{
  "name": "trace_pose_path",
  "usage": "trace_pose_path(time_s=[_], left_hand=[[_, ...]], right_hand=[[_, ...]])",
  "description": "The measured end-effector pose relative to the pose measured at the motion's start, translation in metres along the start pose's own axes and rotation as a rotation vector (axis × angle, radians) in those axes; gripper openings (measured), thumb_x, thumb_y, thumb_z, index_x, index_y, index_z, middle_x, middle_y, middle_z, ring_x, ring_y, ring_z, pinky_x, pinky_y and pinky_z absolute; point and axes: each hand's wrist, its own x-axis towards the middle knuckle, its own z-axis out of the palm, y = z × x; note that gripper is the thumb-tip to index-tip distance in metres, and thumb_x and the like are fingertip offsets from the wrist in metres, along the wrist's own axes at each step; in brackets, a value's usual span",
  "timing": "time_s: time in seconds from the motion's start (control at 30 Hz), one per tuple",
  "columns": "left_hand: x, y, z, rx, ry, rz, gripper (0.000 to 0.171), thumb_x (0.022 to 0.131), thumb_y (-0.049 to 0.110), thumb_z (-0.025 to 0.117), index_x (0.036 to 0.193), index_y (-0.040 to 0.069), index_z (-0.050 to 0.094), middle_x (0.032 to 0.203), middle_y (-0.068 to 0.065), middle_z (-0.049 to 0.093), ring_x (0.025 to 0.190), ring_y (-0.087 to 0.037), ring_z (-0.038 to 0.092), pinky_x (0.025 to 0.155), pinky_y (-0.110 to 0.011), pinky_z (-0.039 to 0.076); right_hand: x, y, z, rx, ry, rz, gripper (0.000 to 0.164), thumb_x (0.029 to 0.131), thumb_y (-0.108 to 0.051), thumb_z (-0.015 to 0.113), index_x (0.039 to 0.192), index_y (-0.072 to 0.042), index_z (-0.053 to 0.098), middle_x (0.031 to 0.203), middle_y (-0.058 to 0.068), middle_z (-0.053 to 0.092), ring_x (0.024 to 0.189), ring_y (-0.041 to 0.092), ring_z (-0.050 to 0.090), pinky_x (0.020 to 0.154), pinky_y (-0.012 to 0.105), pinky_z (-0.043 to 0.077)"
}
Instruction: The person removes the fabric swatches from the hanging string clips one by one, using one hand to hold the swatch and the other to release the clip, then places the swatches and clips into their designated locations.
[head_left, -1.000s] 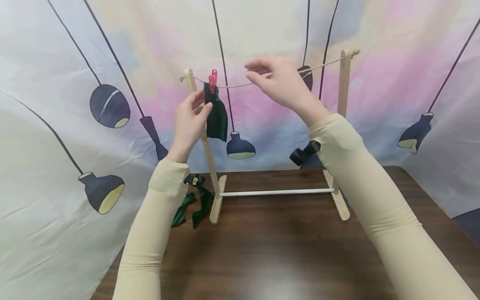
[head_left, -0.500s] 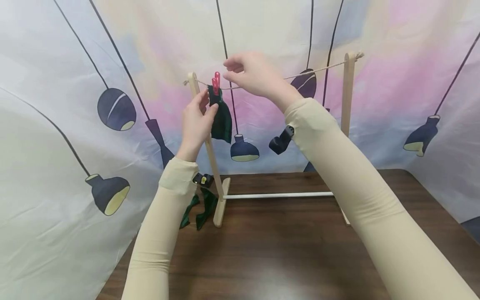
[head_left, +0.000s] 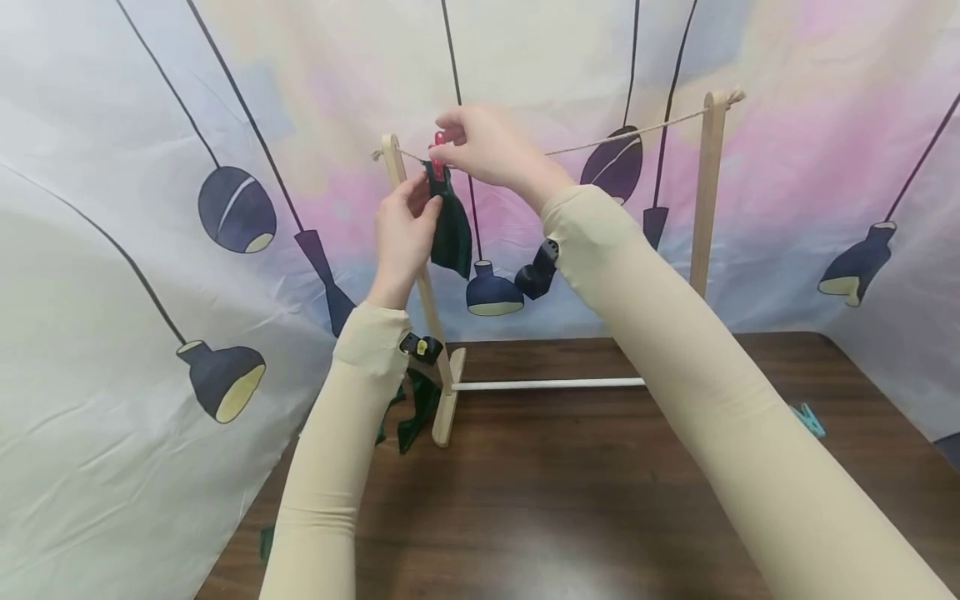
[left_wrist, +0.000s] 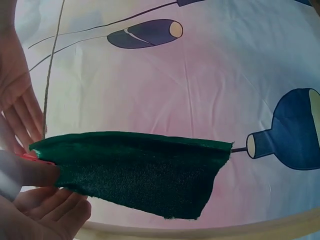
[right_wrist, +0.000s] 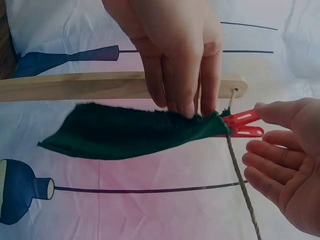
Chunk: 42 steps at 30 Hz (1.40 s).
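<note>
A dark green piece of cloth [head_left: 452, 233] hangs from a thin rope [right_wrist: 243, 187] near the left post, with a red clothespin [right_wrist: 245, 118] at its top end. My left hand [head_left: 405, 237] pinches the cloth just below the clothespin, thumb in front and fingers behind. Up at the rope, my right hand [head_left: 491, 154] has its thumb and index finger on the two handles of the clothespin, its other fingers spread below in the right wrist view. The cloth's lower end hangs free, and its wide face fills the middle of the left wrist view.
The rope runs between two wooden posts [head_left: 708, 192] joined low down by a white rod [head_left: 555, 384]. More green cloth [head_left: 418, 412] lies on the brown table [head_left: 525, 475] by the left foot. A light blue clothespin [head_left: 810, 421] lies at the right, beside my sleeve.
My right hand has moved left along the rope to the red clothespin and now pinches its handles. My left hand keeps its hold on the cloth.
</note>
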Motion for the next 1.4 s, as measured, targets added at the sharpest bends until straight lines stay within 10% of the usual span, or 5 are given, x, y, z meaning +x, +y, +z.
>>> trace_pose_path(time_s=[0.73,1.4], left_hand=[[-0.001,-0.008,-0.012,-0.010,0.035,0.063,0.025,0.102,0.016,0.062,0.117,-0.001,0.071,0.113,-0.015,0.071,0.099,-0.025,0.069,0.092,-0.030,0.054],[0.003,-0.011,-0.022,0.062,0.006,0.065,0.025,0.101,0.016,0.061,0.115,-0.002,0.072,0.110,-0.016,0.072,0.096,-0.026,0.067,0.087,-0.034,0.053]], right_hand=[[0.001,-0.007,0.001,-0.043,-0.037,-0.038,0.046,0.107,-0.025,0.049,0.148,-0.004,0.048,0.145,0.008,0.056,0.133,0.014,0.053,0.108,0.023,0.040],[-0.001,-0.007,-0.003,0.093,0.264,-0.123,0.022,0.101,-0.015,0.062,0.120,-0.006,0.069,0.113,0.005,0.072,0.100,0.010,0.065,0.087,0.016,0.047]])
